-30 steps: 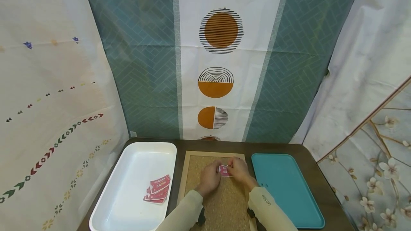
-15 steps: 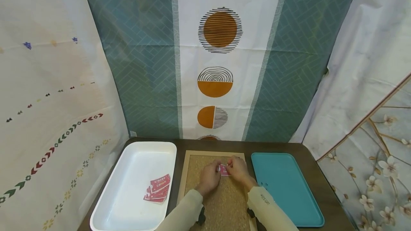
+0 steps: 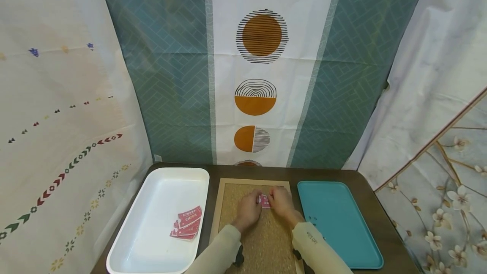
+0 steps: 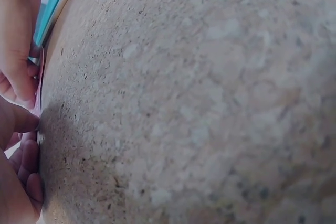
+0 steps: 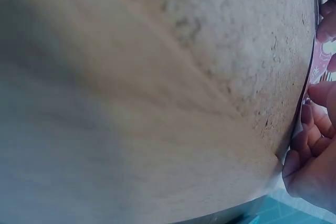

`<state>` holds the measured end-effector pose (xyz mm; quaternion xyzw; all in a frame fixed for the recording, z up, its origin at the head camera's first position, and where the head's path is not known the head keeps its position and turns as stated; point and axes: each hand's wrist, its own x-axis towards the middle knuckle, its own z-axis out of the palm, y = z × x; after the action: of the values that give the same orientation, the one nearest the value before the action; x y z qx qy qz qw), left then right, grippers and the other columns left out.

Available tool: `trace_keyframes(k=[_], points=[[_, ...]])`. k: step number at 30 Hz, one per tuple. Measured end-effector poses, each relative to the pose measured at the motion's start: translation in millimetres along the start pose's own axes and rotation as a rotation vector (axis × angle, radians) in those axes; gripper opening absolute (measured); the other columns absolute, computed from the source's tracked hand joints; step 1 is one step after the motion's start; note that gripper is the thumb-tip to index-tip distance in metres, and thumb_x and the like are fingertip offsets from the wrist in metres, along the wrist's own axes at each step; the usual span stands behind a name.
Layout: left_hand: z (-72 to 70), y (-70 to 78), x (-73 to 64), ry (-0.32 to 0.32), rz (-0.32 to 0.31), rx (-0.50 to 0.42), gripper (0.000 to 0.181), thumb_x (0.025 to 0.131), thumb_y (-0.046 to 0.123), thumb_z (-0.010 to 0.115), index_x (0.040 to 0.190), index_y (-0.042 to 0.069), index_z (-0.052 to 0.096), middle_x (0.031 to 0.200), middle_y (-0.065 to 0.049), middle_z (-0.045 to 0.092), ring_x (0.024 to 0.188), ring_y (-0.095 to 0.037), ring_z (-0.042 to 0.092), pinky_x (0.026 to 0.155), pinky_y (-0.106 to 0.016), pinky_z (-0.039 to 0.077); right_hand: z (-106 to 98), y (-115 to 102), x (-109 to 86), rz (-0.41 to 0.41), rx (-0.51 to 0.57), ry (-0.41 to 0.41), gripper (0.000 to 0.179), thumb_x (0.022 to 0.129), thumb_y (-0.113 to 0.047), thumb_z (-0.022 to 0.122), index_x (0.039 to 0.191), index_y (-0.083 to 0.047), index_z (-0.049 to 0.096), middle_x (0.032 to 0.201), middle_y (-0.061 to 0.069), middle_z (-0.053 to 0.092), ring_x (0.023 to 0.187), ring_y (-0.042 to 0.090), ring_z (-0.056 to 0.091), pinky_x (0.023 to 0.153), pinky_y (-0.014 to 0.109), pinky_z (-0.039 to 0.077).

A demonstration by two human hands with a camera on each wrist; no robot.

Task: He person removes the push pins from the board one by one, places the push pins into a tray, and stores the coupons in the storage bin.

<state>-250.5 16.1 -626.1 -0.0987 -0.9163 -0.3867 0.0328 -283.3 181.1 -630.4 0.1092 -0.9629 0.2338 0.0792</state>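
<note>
A small red coupon (image 3: 266, 201) with white print lies on the cork board (image 3: 266, 240), near its far end. My left hand (image 3: 248, 210) holds the coupon's left edge, its fingers curled. At the right edge my right hand (image 3: 282, 204) pinches the coupon, thumb tip on its face and fingers bent. Both hands hide the coupon's ends, and whether anything small sits under the right fingertips cannot be seen. In the right wrist view, the pink coupon (image 5: 318, 65) shows between the two hands, close against the cork.
Several more red coupons (image 3: 187, 224) lie fanned in the white tray (image 3: 152, 206) on the left. On the right stands a teal tray (image 3: 342, 219) with a few tiny dark items (image 3: 313, 219) near its left edge. A patterned curtain (image 3: 175, 96) hangs behind the dark table (image 3: 392, 223).
My right fingers have shifted slightly on the coupon's right part, covering a little more of it. The left hand and the coupon stay in place.
</note>
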Motion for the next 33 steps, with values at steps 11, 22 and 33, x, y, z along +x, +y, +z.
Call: trace_keyframes(k=[11, 22, 33], points=[[2.0, -0.6, -1.4, -0.013, -0.022, -0.007, 0.037, 0.095, 0.001, 0.071, 0.131, 0.007, 0.068, 0.092, 0.002, 0.062, 0.079, -0.012, 0.054, 0.069, -0.03, 0.048, 1.8, -3.6, -4.6, 0.045, -0.012, -0.017, 0.021, 0.098, -0.013, 0.073, 0.081, -0.014, 0.06, 0.076, -0.001, 0.055, 0.082, 0.023, 0.057, 0.083, 0.048, 0.045], [3.0, -0.6, -1.3, -0.003, -0.038, -0.016, 0.033, 0.098, 0.005, 0.07, 0.13, 0.01, 0.068, 0.089, 0.004, 0.062, 0.076, -0.01, 0.053, 0.067, -0.028, 0.047, -1.8, -6.5, -7.1, 0.081, 0.021, -0.041, 0.015, 0.1, -0.014, 0.072, 0.088, -0.013, 0.063, 0.08, -0.001, 0.057, 0.085, 0.022, 0.055, 0.088, 0.048, 0.044], [3.5, -2.6, -1.7, 0.02, -0.02, -0.045, 0.031, 0.096, 0.003, 0.071, 0.127, 0.009, 0.07, 0.087, 0.004, 0.06, 0.075, -0.01, 0.052, 0.066, -0.028, 0.045, -7.8, -6.8, -5.6, 0.068, 0.037, -0.057, 0.016, 0.1, -0.013, 0.072, 0.087, -0.012, 0.063, 0.078, -0.001, 0.057, 0.076, 0.018, 0.052, 0.082, 0.046, 0.048]])
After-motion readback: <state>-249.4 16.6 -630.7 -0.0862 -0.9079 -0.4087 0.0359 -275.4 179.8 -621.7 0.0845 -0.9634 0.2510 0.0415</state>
